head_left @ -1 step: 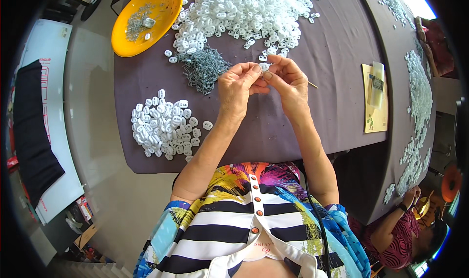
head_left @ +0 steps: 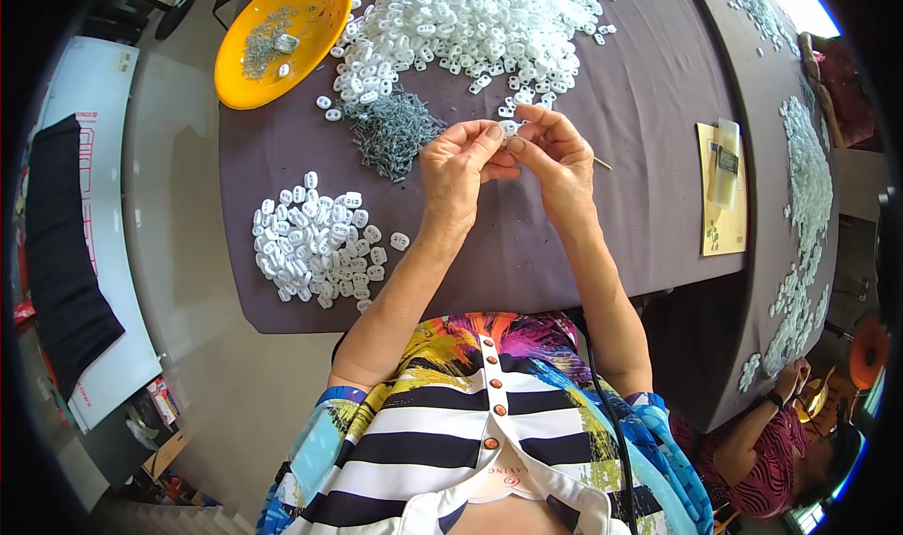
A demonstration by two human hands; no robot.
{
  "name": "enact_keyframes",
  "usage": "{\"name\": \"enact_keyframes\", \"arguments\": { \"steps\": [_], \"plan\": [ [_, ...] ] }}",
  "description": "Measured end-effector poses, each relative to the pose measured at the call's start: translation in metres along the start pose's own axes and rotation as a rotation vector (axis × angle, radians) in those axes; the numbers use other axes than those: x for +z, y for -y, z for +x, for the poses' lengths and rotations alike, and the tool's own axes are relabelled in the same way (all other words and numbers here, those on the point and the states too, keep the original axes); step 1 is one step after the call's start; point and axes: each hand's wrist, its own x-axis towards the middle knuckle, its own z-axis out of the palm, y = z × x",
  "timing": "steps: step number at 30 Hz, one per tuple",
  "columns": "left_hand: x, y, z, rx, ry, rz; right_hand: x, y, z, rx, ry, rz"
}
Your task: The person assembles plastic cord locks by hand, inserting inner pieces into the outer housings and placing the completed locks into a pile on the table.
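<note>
My left hand (head_left: 459, 168) and my right hand (head_left: 557, 166) meet over the table, thumbs and fingertips pinched round one small white plastic piece (head_left: 509, 128). The fingertips cover most of it. A thin tan stick (head_left: 603, 164) pokes out beside my right hand; whether that hand holds it, I cannot tell. Next to my left hand lies a heap of small grey screws (head_left: 388, 138). Beyond both hands spreads a large mound of white two-holed plastic pieces (head_left: 480, 27). Nearer, left of my left forearm, sits a smaller pile of white pieces (head_left: 315, 239).
At the far left, a yellow plate (head_left: 324, 31) holds small metal parts. To the right lie a tan packet (head_left: 724, 229) and a clear case (head_left: 725, 163). Another table (head_left: 752, 337) bears more white pieces (head_left: 807, 168); a person (head_left: 752, 450) works there.
</note>
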Motion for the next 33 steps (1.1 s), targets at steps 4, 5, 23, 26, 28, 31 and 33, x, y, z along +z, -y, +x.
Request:
{"name": "enact_keyframes", "arguments": {
  "steps": [4,5,23,26,28,31,33],
  "plan": [
    [0.003,0.0,-0.002,0.003,-0.036,-0.023,0.002,0.0,0.0,0.007,-0.028,0.005],
    [0.004,0.0,-0.001,-0.002,-0.046,-0.033,0.002,0.001,0.0,0.008,-0.028,0.027],
    [0.006,-0.002,0.002,0.03,-0.039,-0.002,0.009,-0.001,-0.002,-0.014,-0.11,0.039],
    [0.006,-0.002,0.003,0.031,-0.034,0.036,0.012,-0.002,-0.003,-0.055,-0.128,0.042],
    [0.007,-0.003,0.004,0.023,-0.037,0.026,0.014,-0.004,-0.003,-0.074,-0.145,0.05],
    [0.005,-0.006,0.007,-0.019,-0.04,-0.005,0.016,-0.003,-0.001,-0.063,-0.163,0.046],
    [0.004,-0.009,0.01,-0.052,-0.032,-0.028,0.016,-0.001,0.001,-0.039,-0.166,0.033]
  ]
}}
